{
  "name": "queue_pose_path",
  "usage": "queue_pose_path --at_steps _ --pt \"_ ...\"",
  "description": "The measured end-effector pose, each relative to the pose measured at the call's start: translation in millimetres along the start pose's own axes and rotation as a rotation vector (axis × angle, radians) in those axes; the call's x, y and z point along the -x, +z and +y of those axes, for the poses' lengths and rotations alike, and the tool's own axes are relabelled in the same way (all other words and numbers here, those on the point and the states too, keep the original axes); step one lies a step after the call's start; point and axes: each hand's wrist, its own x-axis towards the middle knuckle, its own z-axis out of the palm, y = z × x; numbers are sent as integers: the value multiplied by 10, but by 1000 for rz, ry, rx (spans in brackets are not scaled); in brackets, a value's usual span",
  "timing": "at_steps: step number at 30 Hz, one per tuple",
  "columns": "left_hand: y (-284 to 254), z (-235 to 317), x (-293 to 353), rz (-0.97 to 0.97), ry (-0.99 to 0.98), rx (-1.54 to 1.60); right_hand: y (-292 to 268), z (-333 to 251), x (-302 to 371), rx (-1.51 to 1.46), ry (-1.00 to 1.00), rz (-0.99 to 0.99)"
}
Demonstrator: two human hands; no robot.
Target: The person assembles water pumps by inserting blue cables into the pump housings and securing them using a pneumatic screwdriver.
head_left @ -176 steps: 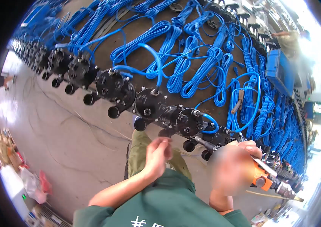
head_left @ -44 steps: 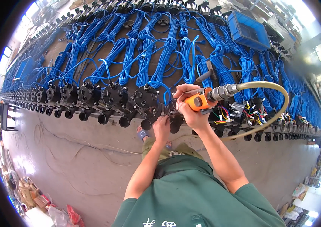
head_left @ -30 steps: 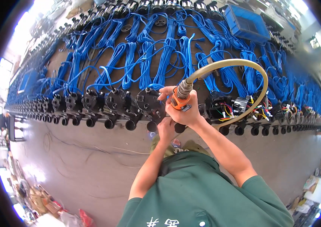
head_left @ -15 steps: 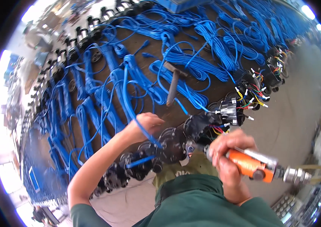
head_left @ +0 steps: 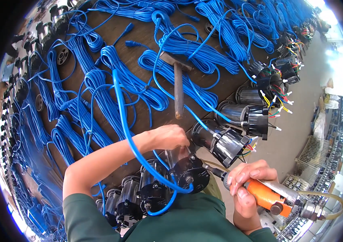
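My right hand is wrapped round an orange and silver air screwdriver, with a yellowish hose at its rear. The driver's shaft points left, its tip at the side of the black end cap of a cylindrical unit; whether they touch I cannot tell. Closed over the far end of that same unit is my left hand, its fingertips partly hidden. A thick blue cable loops over my left forearm and runs to the unit's black cap.
Beyond my left hand a hammer lies on the dark tabletop, among bundled blue cables. More cylindrical units line the near edge, one with coloured wires to the right and one to the left. Wire crates stand at far right.
My view has shifted, with the unit now plainer in front of me. My left hand has come right onto the unit's far end. The screwdriver stays in my right hand, slightly lower in view.
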Motion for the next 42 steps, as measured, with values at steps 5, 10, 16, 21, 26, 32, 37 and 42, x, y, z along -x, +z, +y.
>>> queue_pose_path --at_steps 5,10,16,21,26,32,37,42 --pt "-29 -19 76 5 -2 -92 129 238 12 39 -67 -11" --pt "28 -1 155 52 25 -22 203 414 16 57 -97 -54" --pt "212 -75 207 178 59 -27 277 534 23 127 -197 -144" --pt "174 -92 193 158 88 -19 340 561 35 116 -234 -134" --pt "154 -62 140 115 83 -158 343 607 33 185 -184 -30" --pt "205 -109 147 95 33 -104 366 667 22 121 -235 -66" --pt "315 -42 270 288 15 -26 354 684 73 135 -261 -120" --pt "608 240 842 428 -395 55 283 689 78 121 -234 -104"
